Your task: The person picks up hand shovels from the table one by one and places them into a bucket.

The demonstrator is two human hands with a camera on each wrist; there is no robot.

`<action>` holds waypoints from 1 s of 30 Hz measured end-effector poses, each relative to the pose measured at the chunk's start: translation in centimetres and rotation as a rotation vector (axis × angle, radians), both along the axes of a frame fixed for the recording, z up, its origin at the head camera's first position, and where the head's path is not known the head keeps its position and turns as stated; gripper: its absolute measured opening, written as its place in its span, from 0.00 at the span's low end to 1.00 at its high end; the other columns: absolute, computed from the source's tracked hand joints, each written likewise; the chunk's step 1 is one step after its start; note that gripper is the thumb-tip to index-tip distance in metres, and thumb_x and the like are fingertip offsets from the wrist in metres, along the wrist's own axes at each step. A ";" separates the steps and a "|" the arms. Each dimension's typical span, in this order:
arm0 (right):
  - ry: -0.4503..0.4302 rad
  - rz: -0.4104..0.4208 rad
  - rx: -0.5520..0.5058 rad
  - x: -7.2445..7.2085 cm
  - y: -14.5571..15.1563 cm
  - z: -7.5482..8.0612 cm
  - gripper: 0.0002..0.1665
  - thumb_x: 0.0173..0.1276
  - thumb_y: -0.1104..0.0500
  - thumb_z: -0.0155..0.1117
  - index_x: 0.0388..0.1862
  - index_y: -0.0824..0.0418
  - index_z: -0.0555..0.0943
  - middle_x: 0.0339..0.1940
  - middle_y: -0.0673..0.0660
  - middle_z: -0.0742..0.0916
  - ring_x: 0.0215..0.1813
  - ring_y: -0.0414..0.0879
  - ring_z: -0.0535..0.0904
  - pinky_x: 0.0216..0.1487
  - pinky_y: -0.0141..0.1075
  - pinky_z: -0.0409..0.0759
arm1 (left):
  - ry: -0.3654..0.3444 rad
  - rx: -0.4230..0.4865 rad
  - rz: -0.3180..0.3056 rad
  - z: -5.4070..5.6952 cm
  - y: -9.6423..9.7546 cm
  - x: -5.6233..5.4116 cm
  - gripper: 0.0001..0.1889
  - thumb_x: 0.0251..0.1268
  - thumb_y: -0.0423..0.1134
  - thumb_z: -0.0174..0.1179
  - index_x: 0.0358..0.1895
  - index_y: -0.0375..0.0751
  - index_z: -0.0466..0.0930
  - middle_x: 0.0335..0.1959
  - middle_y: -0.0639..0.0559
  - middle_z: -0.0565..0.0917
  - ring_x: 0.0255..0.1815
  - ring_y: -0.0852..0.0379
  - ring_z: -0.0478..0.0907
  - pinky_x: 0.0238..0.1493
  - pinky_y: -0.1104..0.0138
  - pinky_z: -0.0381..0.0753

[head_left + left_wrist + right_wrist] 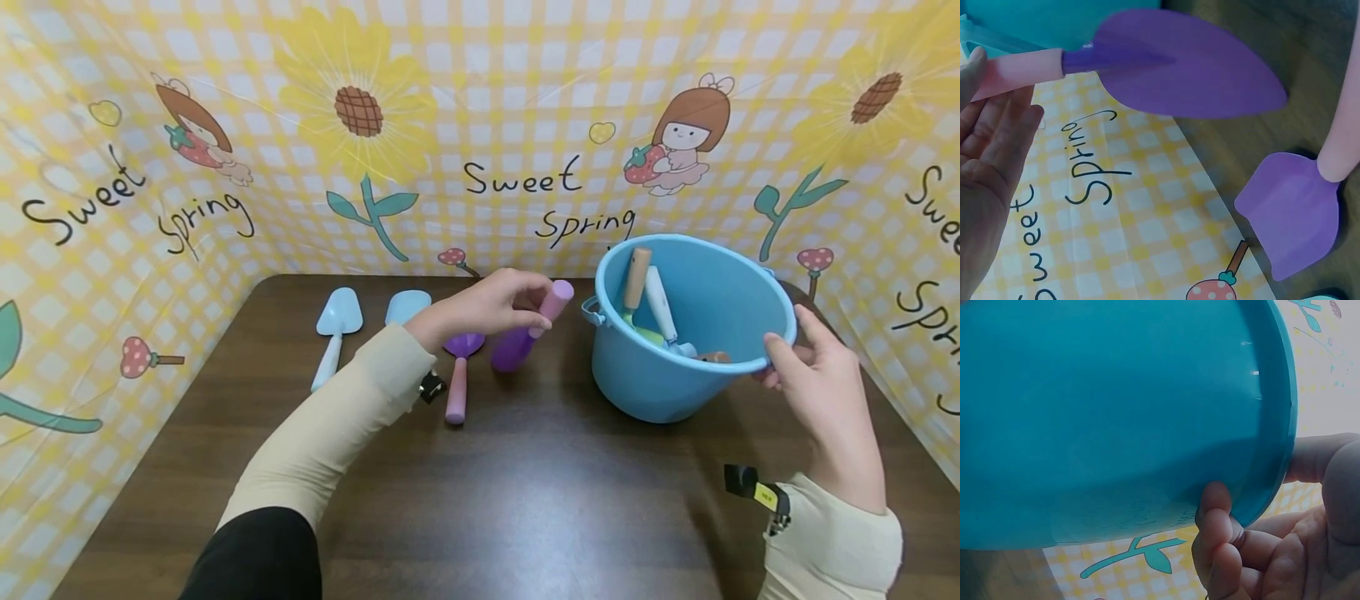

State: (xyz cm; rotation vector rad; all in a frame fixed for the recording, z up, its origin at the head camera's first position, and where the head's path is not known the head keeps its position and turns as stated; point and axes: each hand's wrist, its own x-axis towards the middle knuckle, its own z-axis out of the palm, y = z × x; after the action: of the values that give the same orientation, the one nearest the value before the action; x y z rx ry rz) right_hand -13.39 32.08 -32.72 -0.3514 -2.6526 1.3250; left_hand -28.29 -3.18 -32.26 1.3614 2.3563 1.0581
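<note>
Left grip [504, 302] is pinching the purple trowel [512, 350] just beside the bucket [652, 390], right grip [819, 377] clamped on its rim, and I'd call it maybe halfway: some tools [658, 300] already inside, three shovels [341, 310] still out on the counter [420, 517].

Checked cloth [495, 108] behind brown table [420, 500]

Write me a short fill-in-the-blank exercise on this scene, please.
The left hand holds a pointed purple trowel by its ____ handle.
In the head view, the trowel is to the ____ of the round blue bucket that the right hand grips.
The yellow checked backdrop reads "Sweet ____" in black.
Missing words: pink; left; Spring.
</note>
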 end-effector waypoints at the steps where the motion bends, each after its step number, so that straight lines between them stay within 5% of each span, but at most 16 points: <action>1: -0.003 0.000 0.004 0.0 0.0 0.0 0.43 0.78 0.49 0.47 0.81 0.63 0.42 0.21 0.30 0.78 0.25 0.30 0.80 0.32 0.22 0.68 | -0.007 0.021 0.007 0.0 -0.1 0.0 0.10 0.65 0.34 0.66 0.46 0.36 0.79 0.40 0.48 0.87 0.49 0.57 0.84 0.52 0.68 0.83; 9: -0.003 0.001 0.007 0.0 -0.2 0.1 0.43 0.78 0.49 0.47 0.81 0.63 0.41 0.21 0.31 0.79 0.25 0.30 0.80 0.33 0.22 0.68 | 0.000 0.183 0.076 0.9 -1.0 0.6 0.11 0.66 0.33 0.65 0.49 0.35 0.79 0.43 0.46 0.87 0.49 0.56 0.83 0.53 0.65 0.82; 18: -0.011 -0.011 0.001 0.0 -0.1 0.1 0.44 0.78 0.49 0.47 0.82 0.62 0.41 0.21 0.29 0.78 0.25 0.29 0.79 0.35 0.24 0.66 | 0.032 0.366 0.260 2.0 -1.2 0.8 0.16 0.64 0.32 0.67 0.53 0.33 0.80 0.46 0.42 0.86 0.50 0.52 0.82 0.63 0.62 0.78; 24: 0.011 0.001 -0.014 0.0 0.0 -0.1 0.44 0.78 0.50 0.48 0.81 0.64 0.41 0.20 0.30 0.78 0.24 0.30 0.79 0.32 0.20 0.68 | 0.083 0.515 0.386 3.1 -0.9 0.6 0.15 0.61 0.31 0.68 0.50 0.30 0.81 0.44 0.38 0.86 0.46 0.50 0.83 0.56 0.60 0.80; 30: -0.001 -0.006 -0.007 0.0 0.1 -0.1 0.44 0.78 0.49 0.48 0.81 0.62 0.42 0.20 0.31 0.79 0.25 0.30 0.80 0.34 0.23 0.66 | 0.140 0.585 0.446 4.3 -0.5 0.6 0.16 0.61 0.31 0.69 0.50 0.30 0.81 0.42 0.37 0.85 0.44 0.49 0.83 0.57 0.60 0.80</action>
State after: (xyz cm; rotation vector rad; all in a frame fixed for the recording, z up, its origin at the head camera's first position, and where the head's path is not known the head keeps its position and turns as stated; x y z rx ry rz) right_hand -13.40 32.16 -32.79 -0.3607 -2.6463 1.3334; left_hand -27.74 -3.64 -27.94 1.0999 2.6438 1.9576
